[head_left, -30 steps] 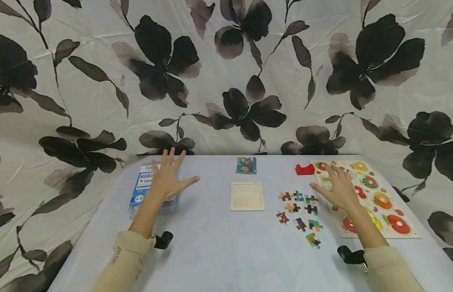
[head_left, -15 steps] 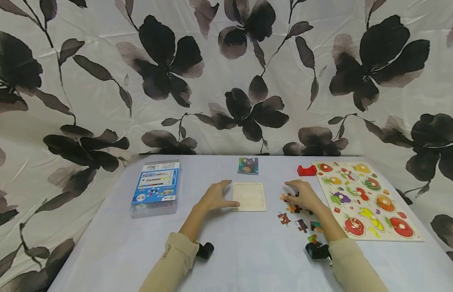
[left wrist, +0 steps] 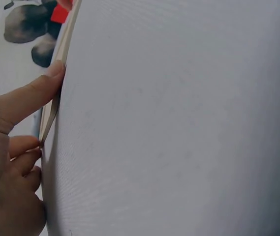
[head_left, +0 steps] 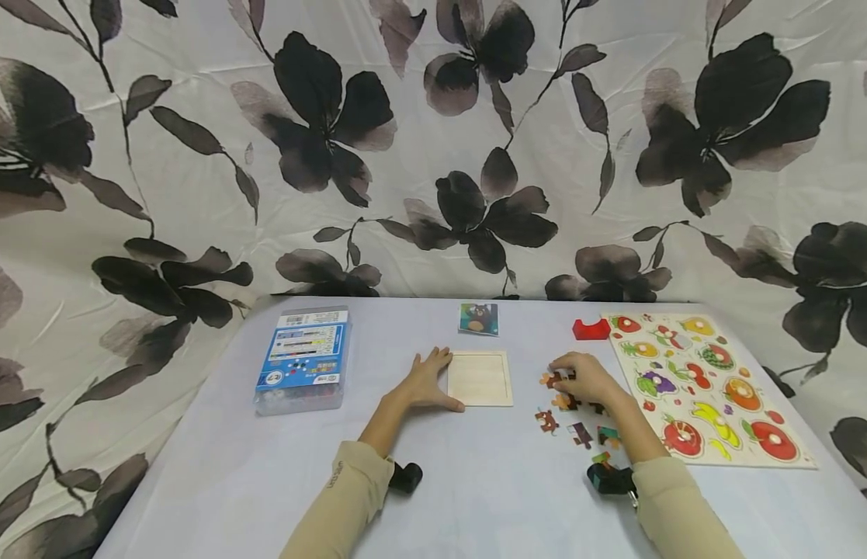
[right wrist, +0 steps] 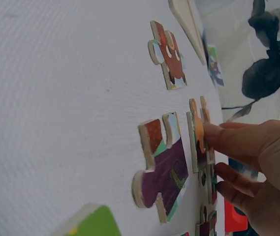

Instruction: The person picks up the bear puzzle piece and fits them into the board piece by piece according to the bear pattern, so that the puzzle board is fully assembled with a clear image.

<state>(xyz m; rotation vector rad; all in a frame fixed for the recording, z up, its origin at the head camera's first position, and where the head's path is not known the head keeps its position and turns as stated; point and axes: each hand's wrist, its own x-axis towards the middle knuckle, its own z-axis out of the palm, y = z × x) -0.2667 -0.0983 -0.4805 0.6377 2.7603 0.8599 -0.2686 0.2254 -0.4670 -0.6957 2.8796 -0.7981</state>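
Note:
My left hand rests at the left side of a shallow square wooden puzzle tray, fingers spread along its edge. In the left wrist view its thumb touches the tray's near edge. To the right, my right hand is low over the loose jigsaw pieces, fingers curled at a piece in the far row that they partly hide. The right wrist view shows the thumb against an orange-and-green piece. A purple piece and a brown face piece lie nearby.
A fruit-picture board lies at the right, with a red block beside its far corner. A bear picture card lies behind the tray. At the left is a clear box with a blue label.
Both hands have come inward and down from a raised, spread pose: the left from above the box to the tray, the right from above the fruit board to the jigsaw pieces. The right fingers have closed together.

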